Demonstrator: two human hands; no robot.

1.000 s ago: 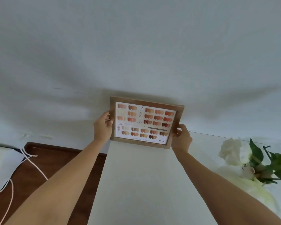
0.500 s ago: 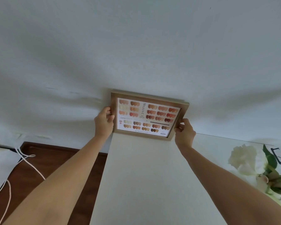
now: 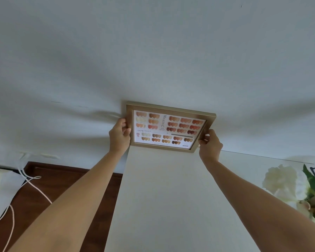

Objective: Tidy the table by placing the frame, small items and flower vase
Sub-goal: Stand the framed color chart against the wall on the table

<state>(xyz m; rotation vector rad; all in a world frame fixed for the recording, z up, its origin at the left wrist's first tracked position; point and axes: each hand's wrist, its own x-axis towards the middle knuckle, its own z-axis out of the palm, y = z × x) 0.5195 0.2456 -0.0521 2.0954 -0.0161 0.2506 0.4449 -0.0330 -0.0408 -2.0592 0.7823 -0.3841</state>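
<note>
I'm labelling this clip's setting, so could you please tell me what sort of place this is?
Probably a nail salon or a home beauty corner: a framed nail-colour chart stands at the white wall, held in both hands, on a white table with white flowers. The floor is dark wood.

The long white tabletop lies bare between the two outstretched forearms, open for passage right up to the pale wall. At its far end the gold-edged picture frame with a nail-colour chart blocks the way. On the right, a white flower bunch with green leaves crowds the table edge.
</note>
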